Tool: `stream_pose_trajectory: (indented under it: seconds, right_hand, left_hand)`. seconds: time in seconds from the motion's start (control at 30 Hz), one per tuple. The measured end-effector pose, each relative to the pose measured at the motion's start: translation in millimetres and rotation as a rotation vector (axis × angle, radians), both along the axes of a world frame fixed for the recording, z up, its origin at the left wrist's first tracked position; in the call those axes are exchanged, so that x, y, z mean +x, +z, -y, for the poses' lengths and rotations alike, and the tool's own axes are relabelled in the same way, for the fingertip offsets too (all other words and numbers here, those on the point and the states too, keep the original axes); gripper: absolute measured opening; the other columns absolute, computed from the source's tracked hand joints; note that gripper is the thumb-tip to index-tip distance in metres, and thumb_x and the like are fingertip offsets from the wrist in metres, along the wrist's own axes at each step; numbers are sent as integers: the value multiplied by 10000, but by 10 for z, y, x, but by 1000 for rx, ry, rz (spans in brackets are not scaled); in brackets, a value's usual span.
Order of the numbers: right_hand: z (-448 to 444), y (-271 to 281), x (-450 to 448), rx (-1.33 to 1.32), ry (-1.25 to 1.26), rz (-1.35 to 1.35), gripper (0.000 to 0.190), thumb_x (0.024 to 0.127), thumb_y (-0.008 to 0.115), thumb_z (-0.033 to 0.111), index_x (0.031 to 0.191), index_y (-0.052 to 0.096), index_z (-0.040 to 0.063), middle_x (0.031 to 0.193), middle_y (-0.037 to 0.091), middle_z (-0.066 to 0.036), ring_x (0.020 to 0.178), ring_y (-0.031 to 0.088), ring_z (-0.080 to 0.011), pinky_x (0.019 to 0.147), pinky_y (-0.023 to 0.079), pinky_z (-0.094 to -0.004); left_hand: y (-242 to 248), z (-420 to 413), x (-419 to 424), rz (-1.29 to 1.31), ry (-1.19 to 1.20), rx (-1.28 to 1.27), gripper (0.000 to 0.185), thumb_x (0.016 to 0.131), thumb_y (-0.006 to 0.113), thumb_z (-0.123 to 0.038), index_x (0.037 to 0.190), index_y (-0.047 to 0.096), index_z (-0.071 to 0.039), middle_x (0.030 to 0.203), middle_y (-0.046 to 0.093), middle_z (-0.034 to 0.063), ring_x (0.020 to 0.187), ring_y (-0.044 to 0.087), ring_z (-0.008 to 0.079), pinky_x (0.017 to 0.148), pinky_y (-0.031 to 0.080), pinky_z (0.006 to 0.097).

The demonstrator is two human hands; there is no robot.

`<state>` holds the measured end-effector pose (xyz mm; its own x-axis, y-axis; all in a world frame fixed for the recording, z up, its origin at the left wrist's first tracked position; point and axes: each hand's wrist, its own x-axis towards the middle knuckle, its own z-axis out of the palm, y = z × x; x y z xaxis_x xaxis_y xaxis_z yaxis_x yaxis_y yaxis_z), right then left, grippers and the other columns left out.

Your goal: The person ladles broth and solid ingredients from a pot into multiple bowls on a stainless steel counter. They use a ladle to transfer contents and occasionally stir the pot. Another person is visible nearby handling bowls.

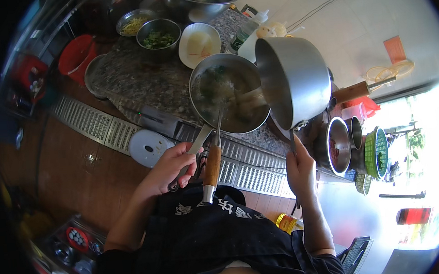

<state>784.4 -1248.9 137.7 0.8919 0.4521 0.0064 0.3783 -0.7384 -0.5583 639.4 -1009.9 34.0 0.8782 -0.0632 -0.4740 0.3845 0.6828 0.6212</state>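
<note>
My left hand grips the flat metal handle of a pan. Cloudy liquid with dark green bits fills part of this pan. A wooden-handled utensil leans in it, its lower end under the liquid and its grip beside my left fingers. My right hand is closed around the handle of a deep metal pot. That pot is tipped on its side with its mouth towards the pan, and a blurred stream runs from it into the liquid.
On the granite counter stand a bowl of chopped greens, a dish of yellow shreds and a white oval dish. A squeeze bottle is behind the pan. At right are a steel bowl and a green basket.
</note>
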Motion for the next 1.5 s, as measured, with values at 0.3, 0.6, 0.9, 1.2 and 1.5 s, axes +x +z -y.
stream_pose_trajectory:
  seconds: [0.3, 0.6, 0.9, 1.2, 1.5]
  right_hand:
    - [215, 244, 327, 781, -115, -693, 362, 870, 435, 22, 1227, 458, -37, 569, 365, 63, 417, 343, -10, 344, 256, -163]
    - [773, 263, 1364, 1333, -89, -1000, 336, 926, 443, 112, 1249, 432, 21, 554, 296, 76, 382, 263, -8, 296, 226, -162]
    - [-65, -87, 3522, 1079, 25, -1204, 173, 916, 489, 98, 1079, 499, 39, 577, 314, 79, 445, 277, -9, 362, 224, -159]
    - [-871, -815, 4412, 201, 415, -656, 207, 859, 578, 187, 706, 515, 61, 542, 443, 33, 428, 396, -50, 354, 296, -202]
    - [-707, -869, 4223, 107, 522, 628, 165, 779, 581, 134, 886, 624, 16, 635, 577, -105, 567, 587, -181, 536, 466, -311]
  left_hand:
    - [44, -15, 29, -11, -24, 32, 256, 896, 437, -130, 1113, 459, 4, 608, 503, 58, 374, 422, 82, 365, 376, 225]
    - [154, -1, 30, -46, -12, 217, 279, 865, 457, -138, 1098, 476, 14, 621, 518, 48, 396, 431, 76, 402, 356, 194]
    - [-112, -13, -12, -39, 87, 298, 232, 856, 529, -100, 1051, 513, 25, 636, 548, 48, 398, 478, 82, 366, 379, 200]
    - [-262, -2, -94, -99, 127, 386, 231, 841, 549, -72, 1045, 523, 32, 623, 549, 41, 392, 467, 79, 348, 361, 202]
    - [-181, 12, -25, -117, 81, 322, 237, 839, 553, -102, 1043, 535, 17, 657, 551, 6, 470, 488, 44, 410, 388, 174]
